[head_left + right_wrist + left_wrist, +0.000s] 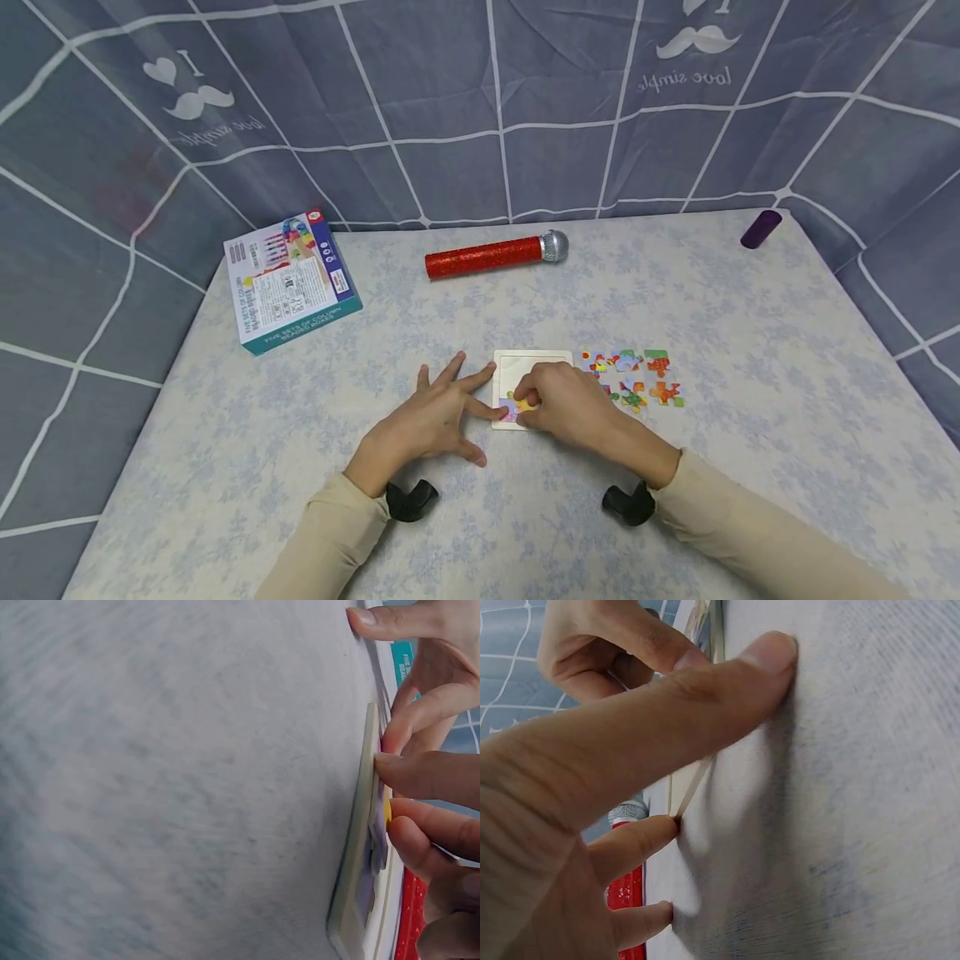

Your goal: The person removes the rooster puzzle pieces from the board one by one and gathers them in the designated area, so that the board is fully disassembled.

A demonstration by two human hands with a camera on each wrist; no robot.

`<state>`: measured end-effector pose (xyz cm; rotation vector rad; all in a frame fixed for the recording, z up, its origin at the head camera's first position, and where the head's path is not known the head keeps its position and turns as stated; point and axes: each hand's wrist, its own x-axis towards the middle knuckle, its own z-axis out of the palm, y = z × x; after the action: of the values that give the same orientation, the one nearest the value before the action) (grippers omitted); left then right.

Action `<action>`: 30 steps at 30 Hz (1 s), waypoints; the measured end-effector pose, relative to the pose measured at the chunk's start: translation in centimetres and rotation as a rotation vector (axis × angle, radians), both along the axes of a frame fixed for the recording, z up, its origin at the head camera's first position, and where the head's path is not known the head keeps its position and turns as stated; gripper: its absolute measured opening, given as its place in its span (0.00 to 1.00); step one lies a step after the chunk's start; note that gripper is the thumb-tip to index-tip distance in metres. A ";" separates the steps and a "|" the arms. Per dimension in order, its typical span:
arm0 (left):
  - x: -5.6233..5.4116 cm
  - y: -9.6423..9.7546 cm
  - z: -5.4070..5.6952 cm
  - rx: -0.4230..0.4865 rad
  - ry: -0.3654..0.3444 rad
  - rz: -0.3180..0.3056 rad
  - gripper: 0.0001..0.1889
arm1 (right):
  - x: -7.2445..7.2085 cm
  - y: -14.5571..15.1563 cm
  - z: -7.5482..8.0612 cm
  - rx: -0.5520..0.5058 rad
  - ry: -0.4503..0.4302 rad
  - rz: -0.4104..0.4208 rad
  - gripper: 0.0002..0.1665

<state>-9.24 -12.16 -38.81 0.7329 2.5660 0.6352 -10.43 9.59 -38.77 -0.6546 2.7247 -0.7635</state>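
Observation:
A square white puzzle tray (534, 354) lies on the table in front of the person. My left hand (431, 421) is spread wide, its fingertips along the tray's left side, one of them touching a purple puzzle piece (507, 407) in the lower left corner. Bent over the tray, my right hand (573, 404) pinches a puzzle piece with yellow on it (387, 810) between thumb and fingers. In the right wrist view that piece sits slightly raised and tilted above the tray's wall (352, 877). Several loose puzzle pieces (632, 397) lie right of the tray, partly hidden behind the right hand.
A red glittery toy microphone (487, 257) lies behind the tray. At the back left stands a teal and white printed box (288, 279). A dark purple cylinder (761, 229) lies at the back right corner. Grey grid-patterned cloth (450, 100) hangs behind the table.

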 end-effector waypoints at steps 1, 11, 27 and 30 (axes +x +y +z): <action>0.0 -0.1 0.0 0.001 0.003 -0.010 0.32 | -0.1 0.0 0.0 -0.009 -0.013 -0.002 0.12; -0.3 -1.2 -0.1 0.132 0.000 -0.064 0.24 | -1.0 0.1 -0.2 -0.074 -0.121 0.001 0.16; -0.3 -1.1 0.2 0.102 0.010 -0.076 0.20 | -1.4 0.1 -0.5 -0.160 -0.158 0.028 0.18; -0.3 -1.1 0.2 0.108 0.008 -0.074 0.20 | -1.2 -0.3 -0.4 -0.073 -0.104 0.040 0.19</action>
<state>-9.55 -13.25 -38.60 0.8633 2.5141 0.7521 -11.62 9.30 -39.14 -0.6636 2.5931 -0.8660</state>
